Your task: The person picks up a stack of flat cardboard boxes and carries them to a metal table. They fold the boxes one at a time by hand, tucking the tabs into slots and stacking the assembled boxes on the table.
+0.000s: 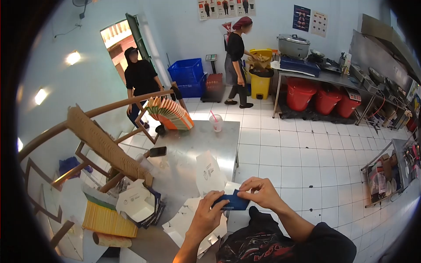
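Both hands meet low in the middle of the view over the near edge of a steel worktop (193, 144), with a flat blue card piece (232, 202) between them. The left hand (206, 218) comes up from below and its fingers (219, 207) are closed on the piece's left end, thumb side on top. The right hand (263, 193) reaches in from the right, its fingers (246, 187) pinched narrow on the piece's upper right edge. The piece lies roughly level, just above a scatter of white flat box blanks (193, 219) that cover the near part of the worktop. One white blank (207, 172) stands tilted just behind the hands. Farther back on the worktop are a dark phone (158, 151), a plastic cup with a straw (216, 122) and a fanned row of orange-edged folded cartons (171, 113). To the left a yellow stack (107, 221) lies beside more white blanks. 2 people stand well apart at the far wall.
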A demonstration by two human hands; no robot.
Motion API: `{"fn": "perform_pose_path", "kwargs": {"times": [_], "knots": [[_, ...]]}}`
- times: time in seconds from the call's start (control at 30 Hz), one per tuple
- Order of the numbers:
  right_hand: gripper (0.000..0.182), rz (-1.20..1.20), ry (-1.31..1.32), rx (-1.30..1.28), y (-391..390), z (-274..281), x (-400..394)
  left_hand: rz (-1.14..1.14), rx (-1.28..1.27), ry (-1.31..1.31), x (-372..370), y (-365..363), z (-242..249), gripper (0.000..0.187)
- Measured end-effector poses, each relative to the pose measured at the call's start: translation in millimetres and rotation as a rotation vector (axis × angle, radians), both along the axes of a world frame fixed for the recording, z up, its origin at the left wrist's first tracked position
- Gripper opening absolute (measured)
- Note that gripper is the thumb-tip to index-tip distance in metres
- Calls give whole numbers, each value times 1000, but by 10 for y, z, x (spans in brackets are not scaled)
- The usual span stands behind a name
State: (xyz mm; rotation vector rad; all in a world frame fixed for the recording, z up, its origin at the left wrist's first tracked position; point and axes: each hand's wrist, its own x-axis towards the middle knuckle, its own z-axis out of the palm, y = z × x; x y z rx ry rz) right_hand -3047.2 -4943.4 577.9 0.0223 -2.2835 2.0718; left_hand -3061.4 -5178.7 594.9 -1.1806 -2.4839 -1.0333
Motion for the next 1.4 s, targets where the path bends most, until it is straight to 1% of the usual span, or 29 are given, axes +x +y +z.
{"fn": "perform_pose_path", "kwargs": {"times": [0.1,0.13,0.2,0.27,0.3,0.33,0.4,0.43,0.47,0.53,0.57,0.6,0.67,0.7,0.73,0.77,0.8,0.87,0.93,1.0,1.03,1.07,1.13,1.17,1.27,1.3,1.33,1.37,1.4], "knots": [[19,232,22,-25,153,-120,-109,-105,-23,-31,-79,124,-39,42],[19,228,24,-33,182,-161,-139,-108,-31,-29,-120,172,-60,42],[20,233,-241,-104,233,-233,-223,-94,-57,-49,-202,250,-141,40],[20,226,-190,-166,269,-159,-283,1,-116,84,-234,329,-162,44],[21,134,-184,-306,272,-163,-306,100,-165,215,-252,383,-162,50],[21,42,-178,-444,274,-173,-335,97,-172,216,-239,508,-142,50],[21,70,-219,-501,235,-231,-380,175,337,-138,-144,779,-104,71],[21,99,-259,-550,206,-257,-394,279,240,-91,-195,772,-344,83],[21,107,-260,-555,185,-259,-411,285,235,-89,-193,756,-534,83],[24,153,-160,-456,175,-236,-435,323,350,-33,-204,826,-611,80],[41,217,-213,-387,236,-232,-454,341,341,63,-227,842,-627,75],[41,227,-226,-387,308,-192,-468,354,339,54,-266,865,-606,75],[67,348,113,-22,474,-44,-515,395,610,50,-421,841,-595,62],[88,401,130,47,584,26,-551,416,610,40,-506,787,-633,62],[88,419,117,47,690,55,-541,432,914,-193,-606,717,-680,55],[89,490,187,209,796,80,-543,439,1220,-419,-686,694,-683,49],[90,566,271,368,869,106,-556,432,1334,-538,-708,720,-495,39],[84,645,264,322,883,101,-565,440,1439,-628,-823,583,-664,37],[81,748,-203,308,856,-7,-588,540,1264,-723,-853,567,-685,38],[76,781,-188,307,809,-16,-584,604,1147,-901,-867,615,-604,44],[70,772,-193,304,792,7,-565,621,1161,-885,-885,606,-604,44],[70,793,-186,310,774,51,-550,571,1159,-968,-920,607,-624,49],[67,704,293,61,674,167,-460,528,1162,-1047,-947,543,-657,55],[64,667,359,160,621,289,-433,539,1166,-1080,-958,504,-665,58],[63,629,185,284,560,159,-472,521,1148,-1134,-946,434,-660,67],[32,426,302,94,461,36,-501,472,1221,-1110,-881,422,-565,67],[26,424,304,162,531,63,-549,420,1293,-1089,-821,471,-491,67],[31,289,-107,-10,487,92,-578,601,1262,-712,-746,604,-479,59],[21,145,-132,-19,472,-38,-671,754,1204,-321,-629,746,-469,52]]}}
